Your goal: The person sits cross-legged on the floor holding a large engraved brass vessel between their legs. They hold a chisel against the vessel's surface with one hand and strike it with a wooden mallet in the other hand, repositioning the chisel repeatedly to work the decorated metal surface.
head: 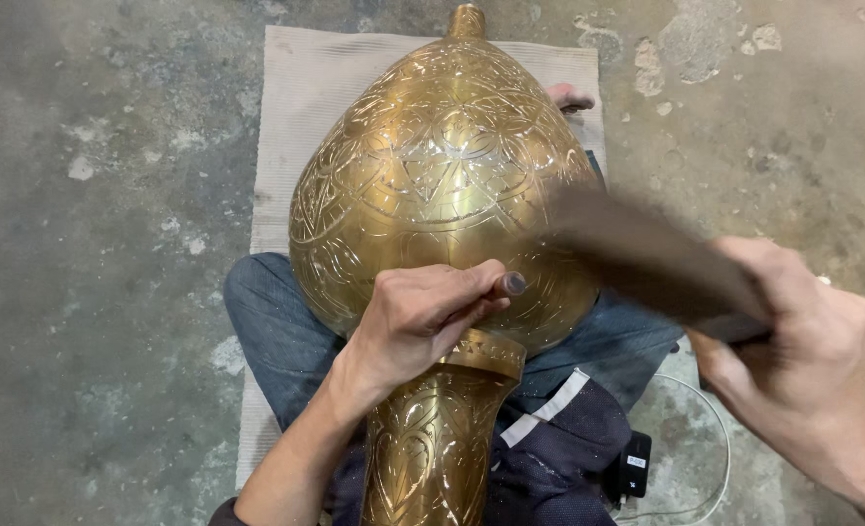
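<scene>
1. Large engraved brass vessel, teardrop-shaped with a narrow neck (442,185), resting across denim-clad crossed legs (276,331); bulb toward 12 o'clock, flared collar and neck running down to 6 o'clock. Long axis roughly 12-to-6, knob finial at the far end.
2. Left hand (418,321) clenched around a short dark metal chisel with a round blunt head (506,284); fist lying on the lower bulb just above the collar. Chisel head pointing toward 3 o'clock; tip hidden under the fingers, presumably against the brass.
3. Right hand (802,341) gripping a dark wooden-looking mallet or hammer (646,253), heavily motion-blurred; exact shape not clear. Tool stretching from the hand at 4 o'clock toward 10 o'clock, its far end close to the chisel head.
4. Key relation: chisel head lying at 9–10 o'clock from the right hand, near but apparently apart from the blurred striking end. Left hand in contact with the vessel; right hand off it, out to the side.
5. Beneath: pale ribbed cloth mat (306,88) on stained concrete floor (92,195). Toes visible at 1 o'clock beyond the bulb. Small black device with white cable (637,463) at 5 o'clock.
</scene>
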A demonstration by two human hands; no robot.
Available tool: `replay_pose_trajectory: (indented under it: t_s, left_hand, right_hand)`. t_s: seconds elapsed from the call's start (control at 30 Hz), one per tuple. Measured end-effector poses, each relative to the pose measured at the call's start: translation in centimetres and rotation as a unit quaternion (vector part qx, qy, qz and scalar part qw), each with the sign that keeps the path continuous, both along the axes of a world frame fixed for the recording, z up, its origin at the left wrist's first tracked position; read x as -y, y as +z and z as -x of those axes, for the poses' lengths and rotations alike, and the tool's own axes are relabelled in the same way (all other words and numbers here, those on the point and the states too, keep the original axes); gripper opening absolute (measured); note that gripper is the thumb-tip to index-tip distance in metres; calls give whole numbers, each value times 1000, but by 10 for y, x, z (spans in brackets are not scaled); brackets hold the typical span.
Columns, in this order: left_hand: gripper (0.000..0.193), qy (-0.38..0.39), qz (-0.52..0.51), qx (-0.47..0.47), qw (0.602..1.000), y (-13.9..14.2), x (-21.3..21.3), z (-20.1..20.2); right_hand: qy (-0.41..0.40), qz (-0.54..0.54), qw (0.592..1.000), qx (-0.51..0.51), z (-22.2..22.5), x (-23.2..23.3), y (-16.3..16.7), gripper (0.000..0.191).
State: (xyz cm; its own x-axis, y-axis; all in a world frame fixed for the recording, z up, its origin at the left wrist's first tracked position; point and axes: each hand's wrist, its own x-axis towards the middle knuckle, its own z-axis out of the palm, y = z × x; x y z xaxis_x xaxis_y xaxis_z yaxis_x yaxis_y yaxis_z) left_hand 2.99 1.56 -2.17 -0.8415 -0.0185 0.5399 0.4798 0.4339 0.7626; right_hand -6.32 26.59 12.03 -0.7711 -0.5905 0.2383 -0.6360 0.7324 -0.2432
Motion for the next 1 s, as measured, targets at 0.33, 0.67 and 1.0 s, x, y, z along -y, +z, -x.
replay_pose_trajectory:
  t_s: [0.33, 0.67, 1.0]
  left_hand:
    - [23, -8, -21, -22, 999, 6, 4, -2]
    - [9, -33, -88, -4, 996, -9, 8, -2]
    - [16, 7, -250, 93, 964, 34, 63, 20]
  right_hand:
    - [30, -72, 995, -63, -3, -8, 1, 48]
    - [2, -181, 984, 4, 0, -22, -21, 49]
    - [-113, 330, 910, 224, -14, -66, -125, 46]
